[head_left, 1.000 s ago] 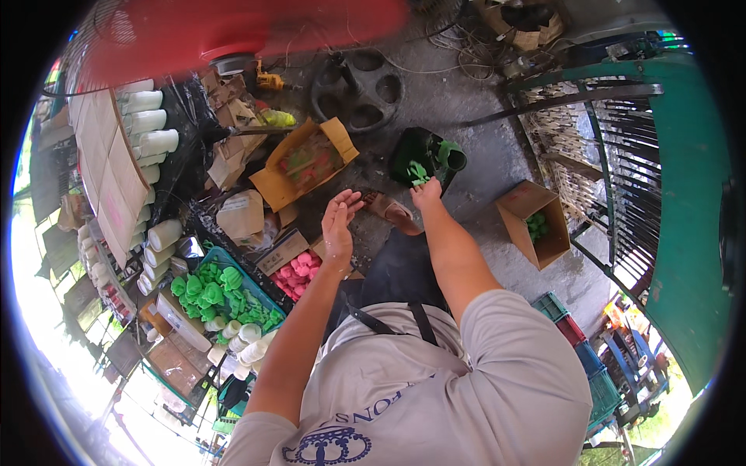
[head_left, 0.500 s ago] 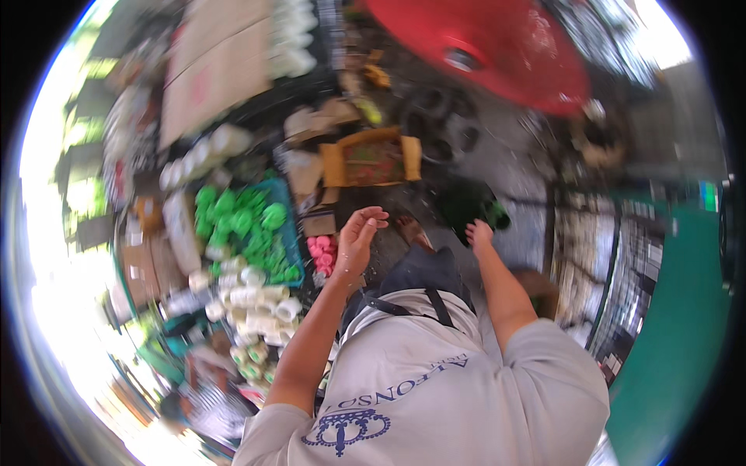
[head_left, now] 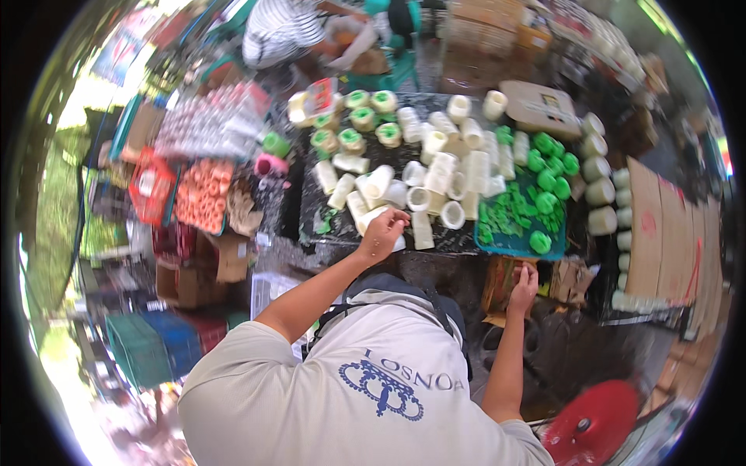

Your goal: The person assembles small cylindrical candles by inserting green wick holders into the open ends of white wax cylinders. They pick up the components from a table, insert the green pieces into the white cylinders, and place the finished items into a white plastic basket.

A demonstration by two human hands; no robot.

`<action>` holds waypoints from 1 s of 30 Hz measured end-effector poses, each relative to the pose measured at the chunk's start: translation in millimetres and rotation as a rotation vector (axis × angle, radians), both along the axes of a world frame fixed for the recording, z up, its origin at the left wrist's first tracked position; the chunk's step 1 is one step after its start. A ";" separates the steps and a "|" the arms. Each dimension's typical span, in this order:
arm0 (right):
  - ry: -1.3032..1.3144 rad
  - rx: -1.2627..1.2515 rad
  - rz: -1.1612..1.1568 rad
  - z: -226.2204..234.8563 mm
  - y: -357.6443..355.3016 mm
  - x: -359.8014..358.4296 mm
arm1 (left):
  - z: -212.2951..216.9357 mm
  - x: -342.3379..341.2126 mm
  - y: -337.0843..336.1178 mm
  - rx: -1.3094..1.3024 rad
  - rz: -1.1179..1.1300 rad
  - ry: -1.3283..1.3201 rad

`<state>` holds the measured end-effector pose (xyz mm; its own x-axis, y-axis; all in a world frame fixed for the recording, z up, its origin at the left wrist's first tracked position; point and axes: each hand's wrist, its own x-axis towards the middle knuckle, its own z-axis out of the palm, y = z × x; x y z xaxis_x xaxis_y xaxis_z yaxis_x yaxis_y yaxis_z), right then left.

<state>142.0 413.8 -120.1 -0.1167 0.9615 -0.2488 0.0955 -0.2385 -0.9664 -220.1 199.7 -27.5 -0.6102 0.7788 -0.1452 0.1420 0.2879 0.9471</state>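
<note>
My left hand (head_left: pixel 384 233) hovers at the near edge of a black work table (head_left: pixel 291 203), close to several white hollow plastic cylinders (head_left: pixel 438 172) lying in a pile. Its fingers are loosely bent, and nothing shows in them. Lower right, my right hand (head_left: pixel 524 287) is just beyond the near edge of a blue tray (head_left: pixel 505 250), fingers half curled with a gap at the thumb and nothing visible between them. In the tray lie round green plastic pieces (head_left: pixel 545 202) and flat green scraps (head_left: pixel 507 216). White cylinders with green inside (head_left: pixel 362 119) stand farther back.
Orange ring-shaped pieces (head_left: pixel 203 194) fill a basket on the left, by a red basket (head_left: pixel 151 186). Cardboard boxes (head_left: pixel 203 268) and bins (head_left: pixel 144 349) sit lower left. A red round seat (head_left: pixel 594 423) is lower right. Another person in a striped shirt (head_left: pixel 280 31) works beyond the table.
I have turned to the left, so the work table and tray now lie in front of me. The red seat has swung from the top to the lower right. Both hands still look empty.
</note>
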 end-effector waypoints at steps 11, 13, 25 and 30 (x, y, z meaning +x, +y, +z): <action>-0.253 0.380 0.990 108.8 -76.9 -380.4 | -113.9 -130.4 -144.1 -0.585 0.461 0.448; -0.384 0.775 1.187 104.7 -93.2 -417.1 | -109.7 -139.7 -149.7 -0.644 0.373 0.368; -0.947 0.770 1.122 43.8 -61.5 -441.2 | -127.0 -168.3 -163.0 -0.529 0.287 0.259; -1.062 1.066 0.981 53.5 -37.4 -433.2 | -121.8 -156.3 -162.9 -0.559 0.342 0.305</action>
<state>-291.2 376.4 -66.6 -0.9041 0.4265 0.0277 0.4229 0.9020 -0.0871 -376.4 36.7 -149.3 -0.8834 0.3961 -0.2504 0.1922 0.7935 0.5774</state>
